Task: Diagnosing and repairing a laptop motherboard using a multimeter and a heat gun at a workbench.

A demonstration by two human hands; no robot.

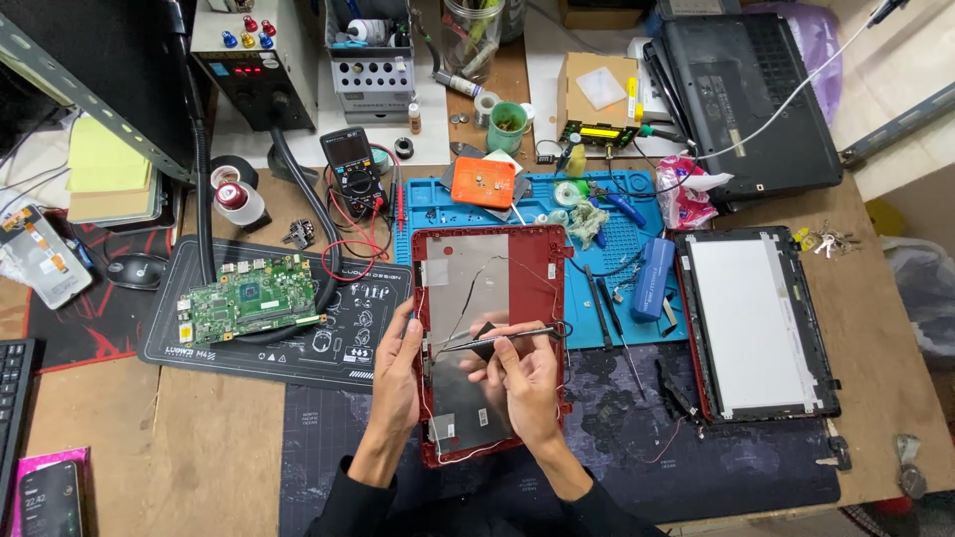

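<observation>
Two bare hands are at work over a red laptop lid shell [489, 338] lying open-face-up near the middle of the worktop [219, 447], partly on a blue silicone mat [617, 249] and partly on a dark map-printed mat [637, 428]. The left hand [396, 383] rests against the shell's left edge, fingers curled on the rim to steady it; its grip is closed lightly on the frame. The right hand [525, 383] pinches a slim dark tool, apparently tweezers [497, 336], its grip clenched on the rear half.

Step in hand, as judged: fine work on the thin cable [460, 308] running across the shell's silver inner foil. The next move appears to call for a steady left hand and a light, precise tip contact, since the wire looks easily nicked.

Orientation: the shell's long axis runs away from the person, top edge toward the back of the worktop. The tweezers lie nearly crosswise to it, tip pointing to the person's left.

Nearby: a detached display panel [754, 323] to the right, a green circuit board [251, 298] to the left, a multimeter [352, 171] behind.
</observation>
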